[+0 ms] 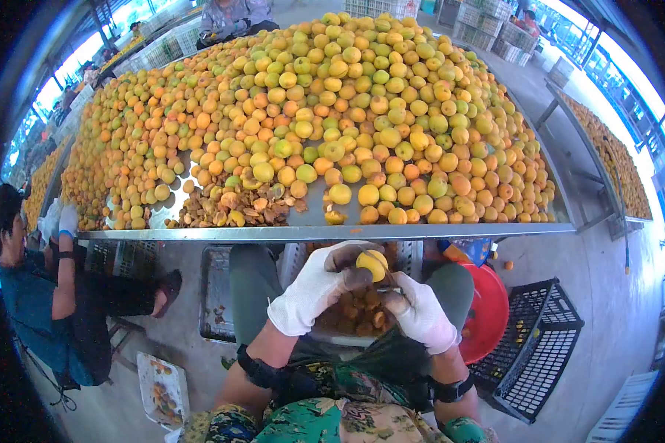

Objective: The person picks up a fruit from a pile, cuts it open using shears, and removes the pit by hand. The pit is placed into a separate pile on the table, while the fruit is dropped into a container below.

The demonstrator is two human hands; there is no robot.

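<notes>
A yellow apricot (pixel 372 266) is held in the fingers of my left hand (pixel 319 284), which wears a white glove with dirty fingertips. My right hand (pixel 421 310), gloved the same way, is closed on a small knife (pixel 389 276). Its thin dark blade lies against the right side of the fruit, and the handle is hidden in my fingers. Both hands are above my lap, over a container of cut apricot pieces (pixel 360 314) between my knees. In front of me, apricots (pixel 340 96) are heaped on a metal table (pixel 325 234).
Brown apricot scraps (pixel 236 204) lie near the table's front edge. A red basin (pixel 488 303) and black crate (pixel 543 354) stand to my right. On the left are a metal tray (pixel 216 295), a white tray (pixel 162 391) and a seated person (pixel 44 295) wearing gloves.
</notes>
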